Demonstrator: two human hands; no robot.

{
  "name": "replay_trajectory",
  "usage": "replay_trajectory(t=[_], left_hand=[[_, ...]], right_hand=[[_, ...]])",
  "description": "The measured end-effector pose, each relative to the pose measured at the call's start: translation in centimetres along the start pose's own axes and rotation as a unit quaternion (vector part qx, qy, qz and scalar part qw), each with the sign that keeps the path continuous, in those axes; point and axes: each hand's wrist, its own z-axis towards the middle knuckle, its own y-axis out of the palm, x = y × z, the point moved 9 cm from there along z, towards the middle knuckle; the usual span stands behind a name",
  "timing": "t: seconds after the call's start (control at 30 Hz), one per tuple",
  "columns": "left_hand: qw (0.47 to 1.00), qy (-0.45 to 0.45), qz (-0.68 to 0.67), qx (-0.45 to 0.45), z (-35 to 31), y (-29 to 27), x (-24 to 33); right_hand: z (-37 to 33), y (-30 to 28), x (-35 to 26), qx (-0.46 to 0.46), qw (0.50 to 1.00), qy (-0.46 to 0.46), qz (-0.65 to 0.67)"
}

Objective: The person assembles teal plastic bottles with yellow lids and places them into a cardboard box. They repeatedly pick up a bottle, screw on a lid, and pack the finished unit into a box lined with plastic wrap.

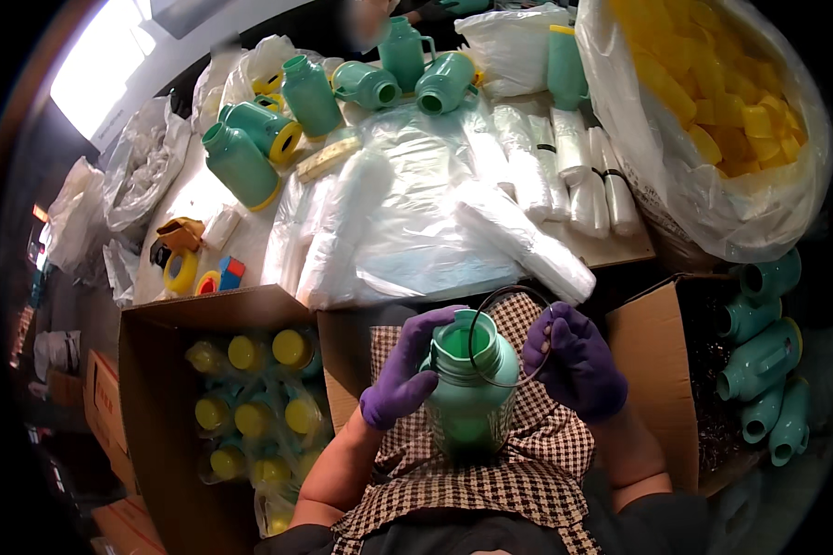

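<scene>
A green plastic jug body (472, 407) stands upright on my lap, its round mouth facing up. My left hand (400, 372), in a purple glove, is closed around the jug's neck from the left. A thin dark loop (492, 296), like a wire or cord ring, hangs partly over the mouth's right side. My right hand (578, 363), also gloved in purple, pinches the loop between thumb and fingers, just right of the neck. Below it, a checked apron (472, 499) covers my lap and the jug's base rests against it.
At left, an open carton (211, 294) holds several yellow-capped jugs in plastic. Green jug bodies (313, 97) and clear plastic bag rolls (528, 240) cover the table ahead. A large bag (657, 199) of yellow parts stands far right. More jug bodies (759, 356) lie beside the right carton (652, 370).
</scene>
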Motion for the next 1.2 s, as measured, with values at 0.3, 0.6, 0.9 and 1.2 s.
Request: replay_trajectory(t=[0.3,0.6,0.9,1.2], left_hand=[[0.997,0.014,-0.046,0.062,-1.5,-1.6,1.5],[0.990,-0.081,-0.065,0.100,-1.4,-2.7,-1.5],[0.976,-0.165,-0.023,0.142,-3.2,-3.6,-3.5],[0.972,-0.071,-0.080,0.207,-2.9,-4.0,-5.1]], right_hand=[[0.7,12.4,1.2,-0.345,0.435,-0.307,-0.773],[2.3,1.8,2.6,-0.066,0.810,-0.340,-0.473],[2.0,0.2,4.5,-0.038,0.834,-0.339,-0.433],[0.8,-0.6,4.6,-0.028,0.789,-0.368,-0.492]])
